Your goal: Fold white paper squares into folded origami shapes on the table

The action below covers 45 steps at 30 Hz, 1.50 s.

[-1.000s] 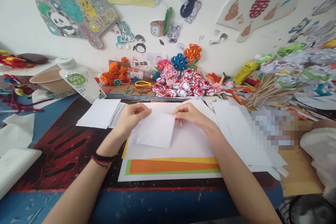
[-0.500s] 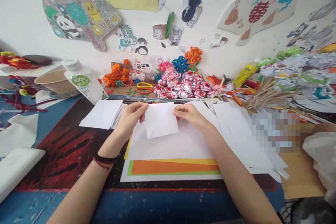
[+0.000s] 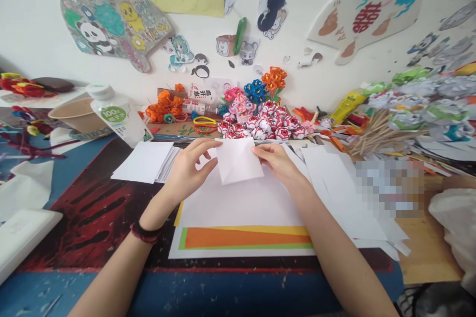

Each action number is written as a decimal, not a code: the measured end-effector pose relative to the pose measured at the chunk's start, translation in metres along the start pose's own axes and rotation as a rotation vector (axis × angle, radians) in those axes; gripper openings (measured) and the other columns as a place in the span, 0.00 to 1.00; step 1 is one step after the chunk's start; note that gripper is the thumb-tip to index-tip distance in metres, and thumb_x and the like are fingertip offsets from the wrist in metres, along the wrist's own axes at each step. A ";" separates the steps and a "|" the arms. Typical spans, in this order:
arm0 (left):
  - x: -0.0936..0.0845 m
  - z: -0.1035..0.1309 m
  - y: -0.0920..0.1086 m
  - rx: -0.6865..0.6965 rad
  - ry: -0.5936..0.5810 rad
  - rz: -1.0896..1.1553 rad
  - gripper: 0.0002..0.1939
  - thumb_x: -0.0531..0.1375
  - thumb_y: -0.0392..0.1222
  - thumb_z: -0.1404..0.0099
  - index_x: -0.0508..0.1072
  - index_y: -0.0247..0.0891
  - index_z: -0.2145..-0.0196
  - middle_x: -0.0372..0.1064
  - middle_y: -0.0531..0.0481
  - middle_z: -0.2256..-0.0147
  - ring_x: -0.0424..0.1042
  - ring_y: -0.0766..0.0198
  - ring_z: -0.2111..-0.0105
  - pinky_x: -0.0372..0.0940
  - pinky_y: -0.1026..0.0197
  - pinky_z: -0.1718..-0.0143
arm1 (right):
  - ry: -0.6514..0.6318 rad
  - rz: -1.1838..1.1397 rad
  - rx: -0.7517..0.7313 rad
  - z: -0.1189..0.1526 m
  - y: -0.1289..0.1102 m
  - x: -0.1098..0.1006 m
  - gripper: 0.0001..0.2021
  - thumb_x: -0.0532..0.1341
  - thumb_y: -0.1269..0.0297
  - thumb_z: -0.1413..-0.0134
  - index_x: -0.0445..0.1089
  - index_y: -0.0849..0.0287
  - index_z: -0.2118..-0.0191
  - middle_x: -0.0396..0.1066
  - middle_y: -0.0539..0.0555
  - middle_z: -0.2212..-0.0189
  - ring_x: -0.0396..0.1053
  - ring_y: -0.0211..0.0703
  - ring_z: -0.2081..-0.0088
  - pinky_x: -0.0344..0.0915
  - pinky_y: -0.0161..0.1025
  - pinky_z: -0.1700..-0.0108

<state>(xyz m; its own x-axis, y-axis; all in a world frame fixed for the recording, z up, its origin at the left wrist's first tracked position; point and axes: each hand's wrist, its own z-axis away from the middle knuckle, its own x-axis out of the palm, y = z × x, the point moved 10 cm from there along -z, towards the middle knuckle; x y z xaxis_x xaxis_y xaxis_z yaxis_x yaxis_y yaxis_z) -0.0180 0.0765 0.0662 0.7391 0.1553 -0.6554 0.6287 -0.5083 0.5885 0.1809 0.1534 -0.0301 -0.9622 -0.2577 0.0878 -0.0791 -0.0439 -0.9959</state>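
Observation:
A small white square of paper (image 3: 240,162) with faint creases is held above the larger white sheets. My right hand (image 3: 274,161) pinches its right edge near the upper corner. At its left side is my left hand (image 3: 195,166), thumb and fingers apart, the fingertips close to the paper's upper left edge; whether they touch it I cannot tell. Under both hands lies a large white sheet (image 3: 241,208), with orange paper (image 3: 238,237), yellow and green strips along its front. Left of my left hand sits a stack of white paper squares (image 3: 143,162).
White sheets (image 3: 342,193) spread out to the right. Red-and-white paper flowers (image 3: 275,124) line the back, beside a white bottle (image 3: 117,114) and a brown bowl (image 3: 80,114). Stick-stemmed paper flowers (image 3: 416,109) reach in from the right. A white box (image 3: 28,237) lies at left.
The paper square has moved right and slightly up with my right hand. My left hand has loosened its pinch on the left edge, and its fingers have spread.

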 end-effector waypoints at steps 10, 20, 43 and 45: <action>0.001 0.002 0.011 0.130 -0.055 -0.254 0.14 0.59 0.42 0.36 0.73 0.42 0.53 0.69 0.46 0.55 0.67 0.55 0.55 0.62 0.52 0.54 | 0.018 0.041 -0.008 0.002 -0.007 -0.002 0.14 0.70 0.55 0.58 0.76 0.62 0.71 0.67 0.50 0.77 0.61 0.34 0.75 0.56 0.34 0.70; 0.006 0.005 0.012 0.189 -0.154 -0.331 0.12 0.60 0.48 0.36 0.75 0.46 0.56 0.72 0.49 0.57 0.67 0.57 0.57 0.56 0.54 0.56 | 0.001 0.069 -0.008 0.003 -0.009 0.000 0.15 0.70 0.54 0.59 0.74 0.63 0.74 0.67 0.49 0.77 0.61 0.34 0.74 0.56 0.34 0.70; 0.035 0.029 0.058 0.531 -0.031 -0.674 0.14 0.52 0.31 0.34 0.72 0.41 0.56 0.72 0.45 0.58 0.66 0.56 0.61 0.56 0.52 0.62 | -0.129 0.042 0.162 0.009 0.010 0.012 0.16 0.70 0.53 0.59 0.76 0.63 0.70 0.73 0.53 0.73 0.68 0.38 0.73 0.59 0.36 0.69; 0.042 0.033 0.060 0.546 -0.042 -0.722 0.14 0.50 0.30 0.34 0.72 0.40 0.58 0.73 0.45 0.60 0.67 0.57 0.64 0.56 0.53 0.64 | -0.152 0.028 0.163 0.010 0.008 0.016 0.16 0.70 0.54 0.59 0.75 0.63 0.71 0.72 0.52 0.74 0.67 0.37 0.73 0.60 0.35 0.70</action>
<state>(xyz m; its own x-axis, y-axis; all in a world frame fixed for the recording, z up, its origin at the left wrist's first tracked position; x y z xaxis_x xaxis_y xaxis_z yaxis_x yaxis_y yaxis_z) 0.0426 0.0245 0.0586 0.1931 0.5668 -0.8009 0.7258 -0.6318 -0.2720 0.1671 0.1392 -0.0369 -0.9124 -0.4026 0.0743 0.0025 -0.1869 -0.9824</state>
